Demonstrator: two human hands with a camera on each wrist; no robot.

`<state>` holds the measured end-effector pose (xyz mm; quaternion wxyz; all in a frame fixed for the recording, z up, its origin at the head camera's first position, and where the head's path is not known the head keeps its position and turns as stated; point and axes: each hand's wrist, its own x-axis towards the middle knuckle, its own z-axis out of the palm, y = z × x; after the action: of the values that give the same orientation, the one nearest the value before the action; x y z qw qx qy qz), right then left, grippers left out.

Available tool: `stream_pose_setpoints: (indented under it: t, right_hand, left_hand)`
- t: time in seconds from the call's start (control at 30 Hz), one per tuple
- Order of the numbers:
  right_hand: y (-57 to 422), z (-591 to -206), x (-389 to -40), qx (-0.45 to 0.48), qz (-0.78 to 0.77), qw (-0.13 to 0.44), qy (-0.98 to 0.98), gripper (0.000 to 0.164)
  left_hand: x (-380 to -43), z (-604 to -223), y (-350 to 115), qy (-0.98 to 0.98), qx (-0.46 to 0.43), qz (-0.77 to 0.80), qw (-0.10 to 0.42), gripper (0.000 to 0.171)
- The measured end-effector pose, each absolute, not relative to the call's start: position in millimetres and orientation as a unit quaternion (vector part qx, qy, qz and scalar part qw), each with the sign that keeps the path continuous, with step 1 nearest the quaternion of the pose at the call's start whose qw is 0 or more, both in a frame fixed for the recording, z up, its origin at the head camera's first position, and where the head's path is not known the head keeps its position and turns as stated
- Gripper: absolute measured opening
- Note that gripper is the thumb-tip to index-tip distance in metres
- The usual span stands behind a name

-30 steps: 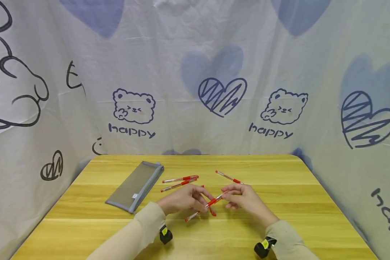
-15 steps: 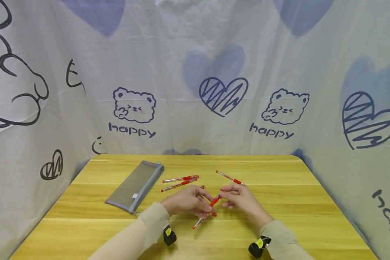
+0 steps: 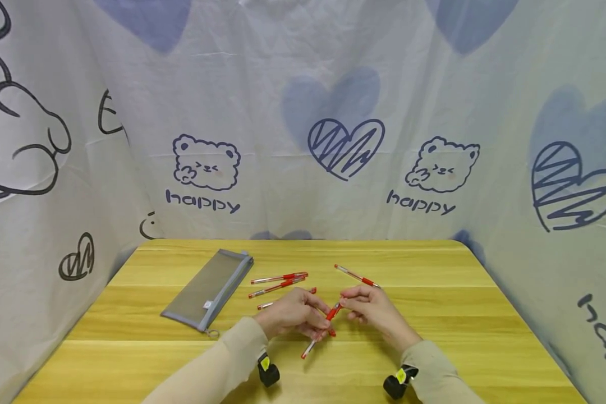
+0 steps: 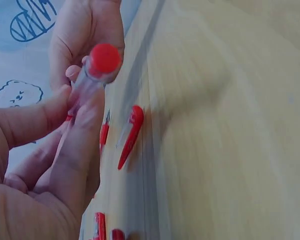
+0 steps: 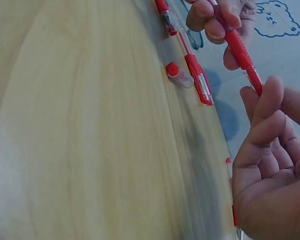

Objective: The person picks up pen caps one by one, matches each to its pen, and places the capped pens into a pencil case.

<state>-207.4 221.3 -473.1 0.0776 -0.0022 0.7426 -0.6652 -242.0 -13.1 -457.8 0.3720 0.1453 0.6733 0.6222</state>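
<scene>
My left hand grips the clear barrel of a red gel pen between thumb and fingers. The barrel's red end plug points towards the left wrist camera. My right hand pinches the pen's other end, past the red grip, with thumb and forefinger, so the tip is mostly hidden. The pen is held aslant above the table. Below the hands, a red pen cap with a clip lies on the wood, partly hidden by the left fingers in the head view.
Red pens lie left of centre, one partly behind my left hand. Another red pen lies beyond my right hand. A grey mesh zip pouch rests flat on the left of the wooden table. A printed curtain surrounds the table.
My left hand has shifted slightly right and the right hand slightly left, bringing them closer. The pen now slants more steeply, with its plug end lower and further right. Both hands keep hold.
</scene>
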Motion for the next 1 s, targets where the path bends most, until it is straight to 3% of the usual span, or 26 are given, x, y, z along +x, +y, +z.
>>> stream_pose_setpoints:
  t: [0.37,0.77,1.0]
  right_hand:
    - [223.6,-469.3,-208.5,-0.04,-0.675,0.093,0.731,0.023]
    - [225.9,-473.0,-204.2,-0.032,-0.671,0.107,0.733,0.04]
    - [224.7,-472.6,-204.4,-0.033,-0.674,0.127,0.727,0.041]
  left_hand:
    - [-237.0,-459.0,-12.0,0.653,0.115,0.648,0.375,0.033]
    - [-251.5,-456.1,-21.4,0.639,0.145,0.618,0.434,0.038]
    - [-263.5,-451.0,-29.1,0.658,0.166,0.581,0.449,0.03]
